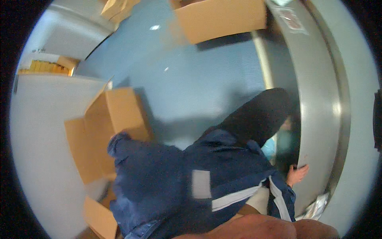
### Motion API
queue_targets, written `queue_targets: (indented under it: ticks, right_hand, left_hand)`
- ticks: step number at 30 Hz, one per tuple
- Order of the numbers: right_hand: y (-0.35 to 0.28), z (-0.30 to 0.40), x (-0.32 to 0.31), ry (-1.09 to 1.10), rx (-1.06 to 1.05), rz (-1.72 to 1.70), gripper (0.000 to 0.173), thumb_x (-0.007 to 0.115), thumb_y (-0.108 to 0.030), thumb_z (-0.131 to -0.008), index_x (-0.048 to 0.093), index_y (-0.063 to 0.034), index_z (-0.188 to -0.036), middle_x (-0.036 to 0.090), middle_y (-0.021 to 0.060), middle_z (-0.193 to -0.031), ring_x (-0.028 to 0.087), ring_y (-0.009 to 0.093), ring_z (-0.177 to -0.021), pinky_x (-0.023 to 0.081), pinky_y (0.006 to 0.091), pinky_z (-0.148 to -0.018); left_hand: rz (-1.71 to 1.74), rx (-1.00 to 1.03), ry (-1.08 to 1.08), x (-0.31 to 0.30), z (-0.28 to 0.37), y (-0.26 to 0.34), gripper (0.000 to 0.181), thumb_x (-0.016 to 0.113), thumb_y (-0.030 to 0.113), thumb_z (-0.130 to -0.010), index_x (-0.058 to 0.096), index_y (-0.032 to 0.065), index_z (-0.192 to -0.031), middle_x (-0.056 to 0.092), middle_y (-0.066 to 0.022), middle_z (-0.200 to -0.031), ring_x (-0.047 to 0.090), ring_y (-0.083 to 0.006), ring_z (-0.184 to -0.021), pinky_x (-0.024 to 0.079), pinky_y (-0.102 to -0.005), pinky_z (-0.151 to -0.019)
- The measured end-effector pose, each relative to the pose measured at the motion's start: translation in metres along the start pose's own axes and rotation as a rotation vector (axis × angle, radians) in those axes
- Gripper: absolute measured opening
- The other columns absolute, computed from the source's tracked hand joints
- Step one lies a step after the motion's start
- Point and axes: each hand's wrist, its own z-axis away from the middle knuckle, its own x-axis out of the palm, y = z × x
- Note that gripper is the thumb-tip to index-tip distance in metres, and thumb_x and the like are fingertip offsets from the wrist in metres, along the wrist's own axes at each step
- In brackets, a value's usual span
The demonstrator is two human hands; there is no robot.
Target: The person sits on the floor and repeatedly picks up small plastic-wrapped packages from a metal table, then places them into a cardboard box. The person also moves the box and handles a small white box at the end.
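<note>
My right hand (297,174) rests at the near edge of a long stainless-steel counter (320,119), its thumb spread from the fingers. Nothing shows in its grasp. My left hand is out of view; a navy sleeve or jacket edge (119,143) overlaps an open cardboard box (92,140) on the left. On the counter, a shiny plastic packet (317,206) lies beyond my right hand, towards the bottom of the view. Another clear packet (289,19) is at the far end. The picture is blurred.
A large cardboard box (220,21) stands ahead above the blue floor (191,71). Another open carton's flap (101,218) shows at lower left. A pale grey surface (50,128) runs along the left, with yellow items (49,67) behind it. A dark-trousered leg (256,116) reaches towards the counter.
</note>
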Motion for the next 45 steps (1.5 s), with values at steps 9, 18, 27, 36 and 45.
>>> queue_targets:
  ticks: [9,18,27,36,45]
  right_hand:
    - [-0.016,-0.012,0.025,-0.061,-0.054,0.083,0.097,0.087,-0.029,-0.071,0.034,-0.0036,-0.148,0.039,0.0191,-0.150,0.039,0.038,-0.138,0.035,0.0458,-0.114]
    - [0.002,-0.043,0.034,-0.087,-0.132,0.152,0.100,0.085,-0.027,-0.073,0.028,-0.0032,-0.151,0.037,0.0197,-0.152,0.037,0.039,-0.138,0.033,0.0480,-0.115]
    - [-0.032,0.047,0.031,-0.045,-0.106,0.119,0.097,0.084,-0.023,-0.074,0.028,-0.0044,-0.151,0.036,0.0202,-0.152,0.038,0.037,-0.139,0.033,0.0466,-0.115]
    - [-0.051,0.028,0.013,-0.026,-0.142,0.102,0.096,0.086,-0.023,-0.071,0.033,-0.0065,-0.149,0.040,0.0159,-0.151,0.041,0.034,-0.137,0.036,0.0434,-0.113]
    - [-0.125,0.052,-0.012,0.009,0.066,-0.097,0.095,0.084,-0.015,-0.068,0.036,-0.0173,-0.150,0.037,0.0078,-0.155,0.034,0.029,-0.143,0.033,0.0503,-0.113]
  left_hand:
    - [0.103,-0.047,-0.158,0.033,-0.037,-0.069,0.046,0.066,0.038,-0.087,0.067,0.0041,-0.117,0.069,-0.0209,-0.111,0.066,-0.0351,-0.106,0.051,-0.0454,-0.093]
    - [0.170,0.396,-0.051,0.083,0.081,0.128,0.029,0.061,0.025,-0.088,0.063,-0.0003,-0.103,0.068,-0.0282,-0.098,0.065,-0.0476,-0.096,0.052,-0.0531,-0.084]
    - [0.204,0.519,0.030,0.095,0.056,0.050,0.036,0.064,0.033,-0.087,0.059,0.0028,-0.106,0.068,-0.0240,-0.092,0.066,-0.0439,-0.088,0.052,-0.0534,-0.076]
    - [0.346,0.506,-0.187,0.053,0.004,0.042,0.057,0.070,0.045,-0.085,0.061,0.0052,-0.125,0.068,-0.0205,-0.117,0.063,-0.0387,-0.111,0.050,-0.0476,-0.093]
    - [0.145,0.244,-0.151,-0.004,-0.030,-0.065,0.061,0.078,0.038,-0.078,0.062,0.0058,-0.127,0.066,-0.0164,-0.124,0.061,-0.0303,-0.118,0.047,-0.0425,-0.099]
